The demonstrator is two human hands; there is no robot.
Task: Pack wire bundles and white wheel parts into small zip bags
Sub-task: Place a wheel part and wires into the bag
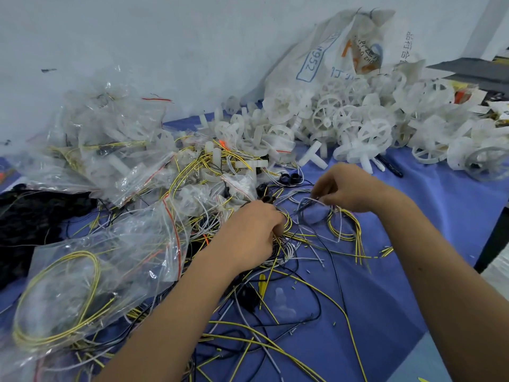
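**Hands in the wire tangle**

Left hand (254, 232) lies palm down in the middle of the blue table (429, 244), its fingers curled into a bundle of yellow and grey wires (286, 230) and gripping them. Right hand (348, 188) is raised just beyond it, fingertips pinched together on thin grey wires (308, 201) that loop down toward the left hand. Beside the right wrist, a yellow coil (344, 227) rests on the cloth, its cut ends fanning toward the table edge.

Loose yellow, black and grey wires spread across the table under and between both forearms. On the left, a large clear bag (91, 285) holds a ring of yellow wire. Behind it lies a heap of small zip bags (110, 139) with red seal strips, already filled with white parts and wire. White wheels (344, 119) are piled along the far edge on the right, spilling from a printed sack (325, 56) that leans on the wall. A few black rings (289, 177) sit just past the left hand's fingers. Black mesh (33, 216) lies at the far left edge.
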